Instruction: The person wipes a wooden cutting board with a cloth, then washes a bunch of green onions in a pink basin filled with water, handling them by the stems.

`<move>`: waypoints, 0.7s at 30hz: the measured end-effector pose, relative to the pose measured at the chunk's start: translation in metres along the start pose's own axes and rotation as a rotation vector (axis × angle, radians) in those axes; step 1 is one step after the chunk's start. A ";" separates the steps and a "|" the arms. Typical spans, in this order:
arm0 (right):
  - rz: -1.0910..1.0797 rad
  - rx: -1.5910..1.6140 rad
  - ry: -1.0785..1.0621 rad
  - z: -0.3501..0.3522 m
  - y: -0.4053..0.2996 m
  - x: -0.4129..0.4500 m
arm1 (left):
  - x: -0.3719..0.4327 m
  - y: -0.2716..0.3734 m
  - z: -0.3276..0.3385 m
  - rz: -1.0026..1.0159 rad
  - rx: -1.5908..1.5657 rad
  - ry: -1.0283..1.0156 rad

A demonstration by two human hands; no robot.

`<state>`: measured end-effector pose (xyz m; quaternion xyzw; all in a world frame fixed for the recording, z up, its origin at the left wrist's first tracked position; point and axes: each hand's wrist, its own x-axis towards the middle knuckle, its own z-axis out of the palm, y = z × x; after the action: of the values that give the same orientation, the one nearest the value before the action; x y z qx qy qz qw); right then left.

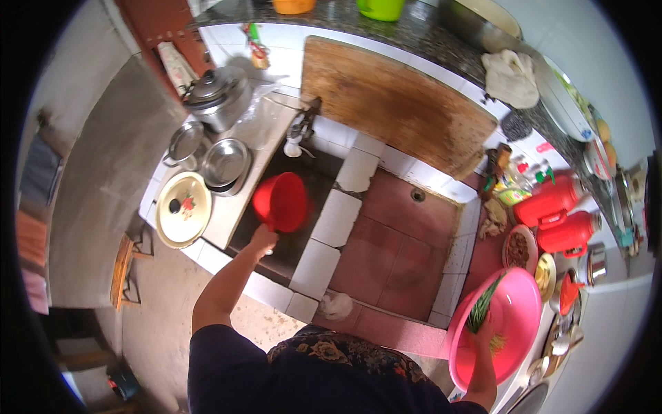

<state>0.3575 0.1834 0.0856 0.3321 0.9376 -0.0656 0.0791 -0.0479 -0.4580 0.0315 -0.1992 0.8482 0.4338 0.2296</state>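
My left hand (263, 240) is closed around the handle of a red plastic dipper (288, 202), which is over the dark sink basin (320, 176). The dipper is tilted, its mouth towards the right, and slightly blurred. On the right, my right hand (482, 331) is at a bunch of long green stalks (485, 305) inside a pink plastic basin (522, 315). The fingers are partly hidden, but the stalks come out of the hand. Pale stalk ends lie below the hand in the basin. A tap (309, 121) with a white fitting stands at the sink's back edge.
Left of the sink are steel bowls (226, 162), a lidded pot (217, 101) and an enamel lid (184, 209). A wooden board (393, 103) leans behind the red-tiled basin (395, 243). Two red thermos flasks (566, 233) and a dish of food (519, 249) stand at right.
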 end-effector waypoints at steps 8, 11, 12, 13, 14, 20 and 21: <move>0.036 -0.152 0.078 0.000 0.006 -0.014 | 0.086 -0.049 0.044 0.082 0.742 0.239; -0.014 -0.067 0.107 -0.012 -0.014 -0.013 | 0.099 -0.057 0.041 0.557 0.722 -0.213; -0.010 -0.072 0.048 -0.011 -0.003 -0.009 | 0.105 -0.050 0.050 0.727 0.692 -0.383; -0.004 -0.096 0.005 -0.014 -0.011 0.002 | 0.108 -0.048 0.046 0.143 -0.123 -0.413; -0.017 -0.107 0.052 -0.013 -0.021 0.011 | 0.106 -0.046 0.043 -0.482 -0.910 -0.384; 0.033 -0.146 0.143 -0.027 -0.014 -0.027 | -0.006 0.017 0.017 -0.488 -1.106 -0.538; 0.019 -0.151 0.124 -0.027 -0.015 -0.026 | -0.027 0.020 0.007 -0.449 -1.103 -0.552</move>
<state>0.3653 0.1610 0.1180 0.3377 0.9398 0.0267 0.0463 -0.0351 -0.4375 0.0562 -0.3415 0.3490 0.7818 0.3878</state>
